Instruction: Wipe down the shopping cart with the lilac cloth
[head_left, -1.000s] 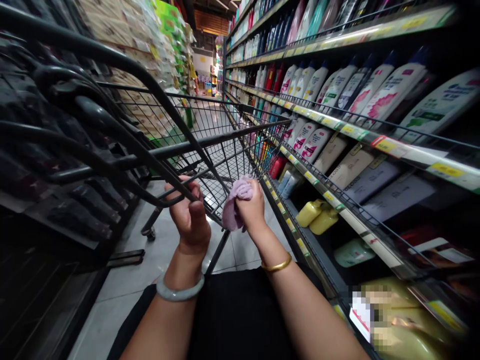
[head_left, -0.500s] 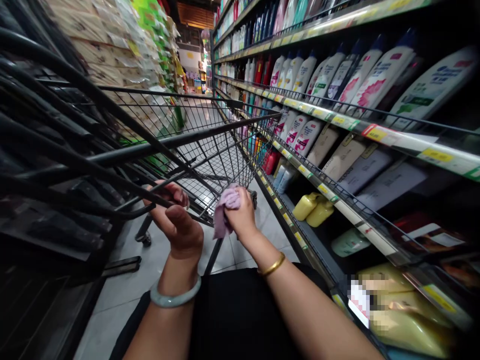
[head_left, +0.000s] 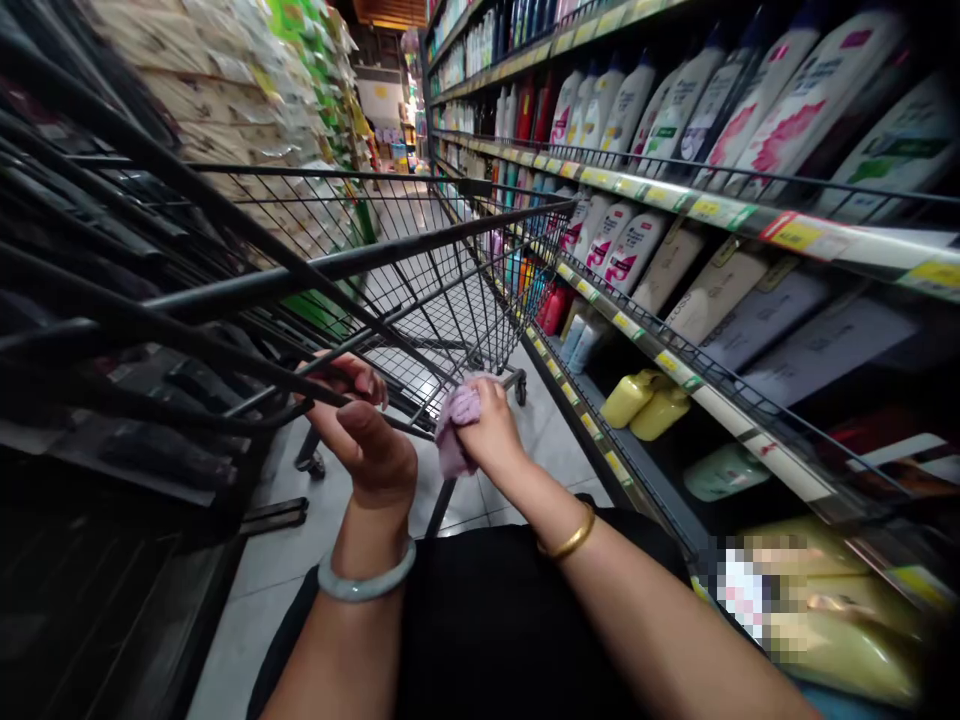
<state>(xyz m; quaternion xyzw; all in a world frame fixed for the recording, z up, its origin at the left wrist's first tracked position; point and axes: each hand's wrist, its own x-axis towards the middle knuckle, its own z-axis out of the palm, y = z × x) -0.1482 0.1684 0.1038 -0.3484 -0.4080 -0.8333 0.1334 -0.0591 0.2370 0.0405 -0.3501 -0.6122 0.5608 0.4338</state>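
A dark metal shopping cart with a wire basket stands in front of me. My left hand is at a lower bar of its frame, the fingers curled round the far side and the thumb on the near side. The grip looks loose, and the bar partly hides the fingers. My right hand clasps a bunched lilac cloth against the lower end of the cart's frame, near the basket's bottom. The cloth covers the spot where it meets the metal.
Shelves of bottles run along the right, close to my right arm. Wrapped packs are stacked on the left, past more dark bars. A caster wheel shows beyond my right hand. Tiled floor lies below.
The view has shifted slightly, so both hands appear a little further right. The right hand still presses the cloth at the frame, and its hanging end is more bunched. The left hand stays at its bar.
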